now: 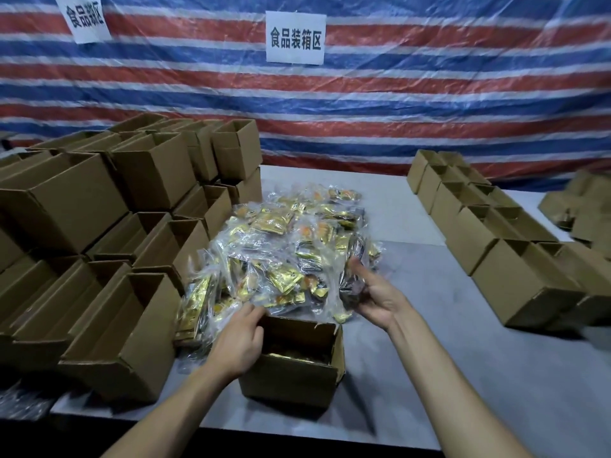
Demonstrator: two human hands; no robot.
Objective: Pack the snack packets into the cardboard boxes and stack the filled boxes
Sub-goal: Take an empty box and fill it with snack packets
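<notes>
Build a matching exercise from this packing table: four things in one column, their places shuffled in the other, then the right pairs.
Things
1. open box
2. snack packets
3. stacked boxes
4. paper sign

Places
A. on the striped tarp
B. heaped mid-table, behind the open box
C. nearest the front edge of the table
D. piled in layers on the left

Pairs: 1-C, 2-B, 3-D, 4-A
</notes>
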